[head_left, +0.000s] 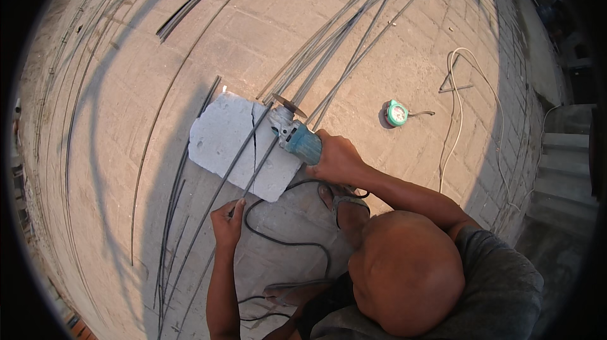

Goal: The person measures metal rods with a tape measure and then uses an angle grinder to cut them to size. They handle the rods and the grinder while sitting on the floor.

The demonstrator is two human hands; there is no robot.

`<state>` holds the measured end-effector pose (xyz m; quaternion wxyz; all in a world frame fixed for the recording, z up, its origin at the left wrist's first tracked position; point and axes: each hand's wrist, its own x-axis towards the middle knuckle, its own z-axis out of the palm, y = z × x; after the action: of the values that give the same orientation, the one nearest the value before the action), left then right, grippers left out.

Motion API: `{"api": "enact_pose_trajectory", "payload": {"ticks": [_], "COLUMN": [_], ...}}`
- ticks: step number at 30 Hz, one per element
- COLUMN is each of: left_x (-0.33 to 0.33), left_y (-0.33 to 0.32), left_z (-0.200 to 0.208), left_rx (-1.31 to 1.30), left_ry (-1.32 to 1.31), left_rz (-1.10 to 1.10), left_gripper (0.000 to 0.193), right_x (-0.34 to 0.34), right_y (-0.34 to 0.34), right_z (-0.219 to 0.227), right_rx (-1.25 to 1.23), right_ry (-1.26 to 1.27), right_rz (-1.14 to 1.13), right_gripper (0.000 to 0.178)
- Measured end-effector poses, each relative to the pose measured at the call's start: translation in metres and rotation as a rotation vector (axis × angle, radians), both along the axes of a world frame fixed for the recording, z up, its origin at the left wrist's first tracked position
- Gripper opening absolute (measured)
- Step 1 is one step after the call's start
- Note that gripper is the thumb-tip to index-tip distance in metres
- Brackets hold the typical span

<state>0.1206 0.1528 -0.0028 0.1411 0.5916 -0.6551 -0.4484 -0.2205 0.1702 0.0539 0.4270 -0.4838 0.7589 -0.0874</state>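
My right hand [335,158] is wrapped round the body of a teal angle grinder [302,144]. Its thin cutting disc [290,106] sits at the slab's far edge, close to the rod ends; whether it touches metal I cannot tell. Lower left, my left hand [226,221] closes on a thin metal rod [259,166] that runs up over the slab toward the grinder head. A second, longer rod [235,164] lies alongside it across the slab. The pale broken concrete slab [221,134] has a dark crack down it.
Bundles of long thin rods [335,40] spread away at the top, and more rods [169,232] lie left of the slab. A black cord [284,243] loops near my sandalled foot [351,210]. Right of the grinder are a green tape measure [396,114] and a pale cable [460,112].
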Motion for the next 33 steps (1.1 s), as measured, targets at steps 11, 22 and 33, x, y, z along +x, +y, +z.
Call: {"api": "enact_pose_trajectory", "payload": {"ticks": [11, 22, 33], "left_x": [0.000, 0.000, -0.001], "left_y": [0.000, 0.001, 0.000], "left_z": [0.000, 0.001, 0.000], "left_rx": [0.020, 0.009, 0.014], "left_ry": [0.018, 0.014, 0.003], "left_rz": [0.007, 0.008, 0.007], "left_gripper": [0.028, 0.030, 0.031], "right_x": [0.000, 0.000, 0.000], "right_y": [-0.001, -0.002, 0.000], "right_z": [0.001, 0.008, 0.004], "right_rx": [0.004, 0.000, -0.022], "right_ry": [0.003, -0.012, -0.006], "right_rz": [0.005, 0.002, 0.011], "right_gripper": [0.073, 0.066, 0.065]}}
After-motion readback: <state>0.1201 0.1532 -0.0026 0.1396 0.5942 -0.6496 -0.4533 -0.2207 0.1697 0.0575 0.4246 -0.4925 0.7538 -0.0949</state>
